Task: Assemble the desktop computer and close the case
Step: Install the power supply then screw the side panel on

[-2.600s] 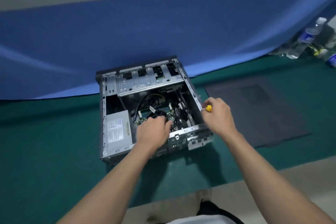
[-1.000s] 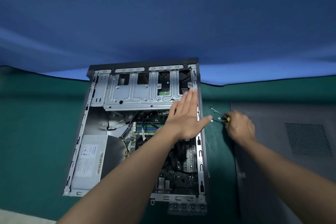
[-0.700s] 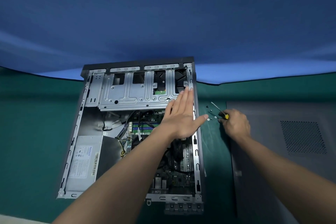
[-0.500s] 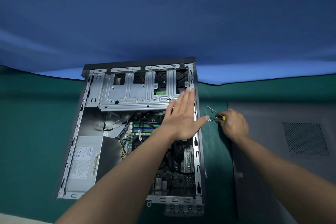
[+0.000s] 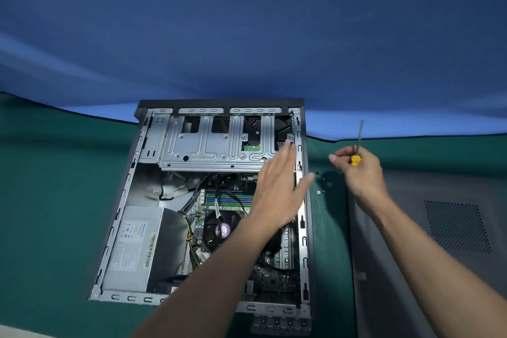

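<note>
An open desktop case [image 5: 129, 189] lies flat on the green mat, its motherboard, power supply [image 5: 134, 247] and silver drive cage [image 5: 208, 151] exposed. My left hand [image 5: 279, 186] lies flat with straight fingers over the case's right rail, fingertips near the drive cage's corner screw. To the right of the case my right hand [image 5: 359, 173] is raised above the mat and grips a yellow-handled screwdriver [image 5: 356, 151], shaft pointing up. A few small screws [image 5: 318, 192] lie on the mat between the case and the dark side panel [image 5: 428, 241].
A green mat [image 5: 55, 200] covers the table. A blue cloth backdrop [image 5: 247, 35] hangs right behind the case. The side panel with its perforated vent lies flat at the right.
My right hand has lifted from the screws on the mat and turned the screwdriver upright. My left hand stays flat on the case's right rail. Earlier I moved closer over the case.
</note>
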### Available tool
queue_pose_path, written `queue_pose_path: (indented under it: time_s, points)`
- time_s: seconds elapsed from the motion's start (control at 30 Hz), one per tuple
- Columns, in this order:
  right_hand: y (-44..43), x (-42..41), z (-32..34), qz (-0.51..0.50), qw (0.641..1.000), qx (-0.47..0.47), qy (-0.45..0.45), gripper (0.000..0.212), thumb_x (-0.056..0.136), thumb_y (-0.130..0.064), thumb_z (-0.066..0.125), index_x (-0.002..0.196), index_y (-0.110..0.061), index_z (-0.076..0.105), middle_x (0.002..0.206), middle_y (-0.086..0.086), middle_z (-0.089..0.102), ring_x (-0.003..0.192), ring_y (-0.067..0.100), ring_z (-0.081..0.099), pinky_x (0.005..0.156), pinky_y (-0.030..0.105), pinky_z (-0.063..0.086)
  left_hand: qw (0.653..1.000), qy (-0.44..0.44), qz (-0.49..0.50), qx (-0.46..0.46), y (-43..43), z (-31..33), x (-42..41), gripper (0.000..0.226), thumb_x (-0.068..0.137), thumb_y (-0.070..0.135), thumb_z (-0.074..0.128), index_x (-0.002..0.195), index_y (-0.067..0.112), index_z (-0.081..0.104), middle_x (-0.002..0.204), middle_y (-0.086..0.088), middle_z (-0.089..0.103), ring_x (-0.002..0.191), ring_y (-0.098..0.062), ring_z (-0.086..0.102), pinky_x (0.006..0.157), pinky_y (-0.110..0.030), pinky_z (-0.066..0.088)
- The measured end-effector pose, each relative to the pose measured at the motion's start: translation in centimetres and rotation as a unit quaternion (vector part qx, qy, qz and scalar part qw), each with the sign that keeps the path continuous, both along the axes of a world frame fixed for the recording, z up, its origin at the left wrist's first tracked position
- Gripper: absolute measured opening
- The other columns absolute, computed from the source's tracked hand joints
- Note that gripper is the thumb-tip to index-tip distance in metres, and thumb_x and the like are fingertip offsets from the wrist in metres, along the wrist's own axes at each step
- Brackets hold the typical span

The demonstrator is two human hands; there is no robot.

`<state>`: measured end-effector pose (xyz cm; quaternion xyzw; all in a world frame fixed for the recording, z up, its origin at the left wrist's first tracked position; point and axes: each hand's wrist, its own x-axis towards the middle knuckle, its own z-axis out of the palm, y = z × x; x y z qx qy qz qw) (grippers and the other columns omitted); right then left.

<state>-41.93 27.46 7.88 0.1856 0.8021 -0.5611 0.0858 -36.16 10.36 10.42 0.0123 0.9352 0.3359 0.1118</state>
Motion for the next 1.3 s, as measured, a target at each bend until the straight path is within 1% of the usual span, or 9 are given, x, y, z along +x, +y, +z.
queue_pose_path:
  time_s: [0.1, 0.23, 0.4, 0.53, 0.63, 0.8, 1.03, 1.13, 1.3]
  points:
    - [-1.0, -0.4, 2.7, -0.022, 0.998, -0.060, 0.006, 0.014, 0.079, -0.021, 0.077, 0.073, -0.020, 0.065, 0.067, -0.004, 0.068, 0.054, 0.004, 0.056, 0.059, 0.026, 0.042, 0.929, 0.096, 0.323, 0.153, 0.5, 1.1, 1.5, 0.038, 0.098, 0.034, 0.055, 0.133, 0.021, 0.047, 0.129, 0.015, 0.047, 0.126, -0.015, 0.046, 0.112, -0.041, 0.038]
    - [-3.4, -1.0, 5.7, -0.008, 0.996, -0.089, 0.014, 0.012, 0.075, -0.019, 0.080, 0.068, -0.018, 0.070, 0.068, -0.002, 0.071, 0.045, 0.000, 0.051, 0.049, 0.017, 0.038, 0.720, -0.048, 0.604, 0.339, -0.1, 1.2, 1.6, 0.041, 0.085, 0.029, 0.073, 0.114, 0.013, 0.048, 0.115, -0.002, 0.056, 0.107, -0.024, 0.057, 0.089, -0.030, 0.043]
    - [-6.7, -1.9, 8.1, 0.059, 0.992, -0.111, 0.002, 0.009, 0.078, -0.008, 0.076, 0.075, -0.016, 0.072, 0.072, -0.001, 0.073, 0.047, 0.000, 0.054, 0.044, 0.016, 0.038, 0.549, -0.237, 0.572, 0.561, -2.5, 0.7, 0.4, 0.045, 0.077, 0.029, 0.081, 0.109, 0.009, 0.057, 0.116, -0.011, 0.059, 0.116, -0.023, 0.057, 0.116, -0.044, 0.032]
    - [-9.4, -2.8, 8.5, 0.116, 0.990, -0.073, -0.014, 0.013, 0.078, -0.006, 0.076, 0.073, -0.017, 0.069, 0.079, 0.008, 0.073, 0.058, 0.008, 0.058, 0.055, 0.022, 0.040, 0.487, -0.290, 0.456, 0.686, -4.0, 0.1, -0.8, 0.070, 0.082, 0.022, 0.076, 0.142, 0.005, 0.044, 0.135, -0.021, 0.054, 0.114, -0.031, 0.062, 0.091, -0.044, 0.054]
    - [-11.0, -3.6, 8.3, 0.136, 0.990, -0.029, -0.026, 0.014, 0.078, -0.008, 0.076, 0.071, -0.017, 0.068, 0.076, 0.003, 0.071, 0.051, 0.002, 0.050, 0.057, 0.023, 0.038, 0.453, -0.322, 0.417, 0.719, -4.2, -0.5, -1.0, 0.072, 0.080, 0.014, 0.075, 0.141, -0.002, 0.039, 0.133, -0.028, 0.055, 0.117, -0.040, 0.060, 0.098, -0.048, 0.049]
    - [-12.4, -4.9, 7.9, 0.140, 0.989, -0.001, -0.052, 0.014, 0.079, -0.006, 0.074, 0.073, -0.016, 0.066, 0.078, 0.008, 0.071, 0.048, 0.012, 0.043, 0.052, 0.028, 0.037, 0.447, -0.310, 0.414, 0.730, -4.4, -1.8, -1.1, 0.049, 0.073, 0.000, 0.069, 0.119, -0.001, 0.053, 0.081, -0.019, 0.071, 0.061, -0.030, 0.069, 0.059, -0.037, 0.058]
    - [-14.4, -6.6, 7.0, 0.200, 0.975, 0.059, -0.077, 0.014, 0.078, -0.006, 0.075, 0.071, -0.017, 0.069, 0.055, -0.010, 0.065, 0.033, -0.005, 0.045, 0.036, 0.015, 0.032, 0.443, -0.293, 0.461, 0.711, -4.0, -2.7, -1.6, 0.052, 0.078, -0.006, 0.063, 0.128, -0.001, 0.052, 0.134, -0.020, 0.054, 0.130, -0.031, 0.048, 0.115, -0.042, 0.034]
    - [-15.2, -7.0, 6.5, 0.230, 0.966, 0.095, -0.075, 0.016, 0.078, -0.009, 0.076, 0.068, -0.020, 0.069, 0.053, -0.012, 0.059, 0.035, -0.004, 0.045, 0.037, 0.012, 0.031, 0.438, -0.299, 0.421, 0.736, -3.9, -2.4, -1.5, 0.027, 0.080, -0.004, 0.058, 0.108, -0.004, 0.059, 0.099, -0.016, 0.063, 0.086, -0.030, 0.065, 0.090, -0.041, 0.053]
    - [-15.9, -7.3, 5.9, 0.257, 0.954, 0.134, -0.081, 0.014, 0.078, -0.012, 0.077, 0.069, -0.021, 0.070, 0.067, -0.005, 0.065, 0.047, 0.003, 0.053, 0.038, 0.013, 0.034, 0.440, -0.299, 0.452, 0.716, -3.6, -3.1, -1.8, 0.035, 0.080, -0.001, 0.061, 0.114, 0.000, 0.057, 0.104, -0.010, 0.044, 0.098, -0.029, 0.044, 0.115, -0.043, 0.034]
